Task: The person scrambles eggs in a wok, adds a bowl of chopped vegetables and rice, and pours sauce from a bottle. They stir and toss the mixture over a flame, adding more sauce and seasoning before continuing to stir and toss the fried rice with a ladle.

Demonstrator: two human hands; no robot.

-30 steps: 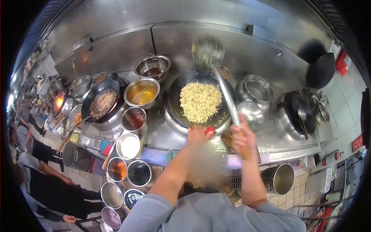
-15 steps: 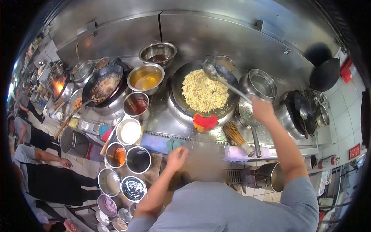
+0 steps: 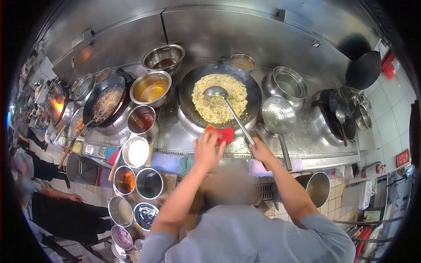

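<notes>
My right hand [image 3: 262,153] is wrapped round the handle end of a long ladle [image 3: 237,116]. The ladle's bowl rests on chopped yellow, egg-like food [image 3: 210,109] in a large black wok [image 3: 186,83]. At the wok's near rim lies a folded red and yellow cloth [image 3: 226,134]. My left hand [image 3: 208,149] reaches over the cloth's left end, fingers stretched out and thumb apart; whether it touches the cloth is hard to tell. A bamboo brush [image 3: 258,136] is mostly hidden behind my right hand.
Right of the wok, a perforated skimmer [image 3: 278,115] lies near a steel pot [image 3: 288,83]. To the left stand a bowl of yellow liquid [image 3: 151,89], several containers of sauces and powder [image 3: 136,151], and another wok [image 3: 107,103]. Co-workers [image 3: 61,210] stand far left.
The ladle has swung from the wok's far rim onto the food as my right hand came down and left. My left hand has moved up to the red cloth.
</notes>
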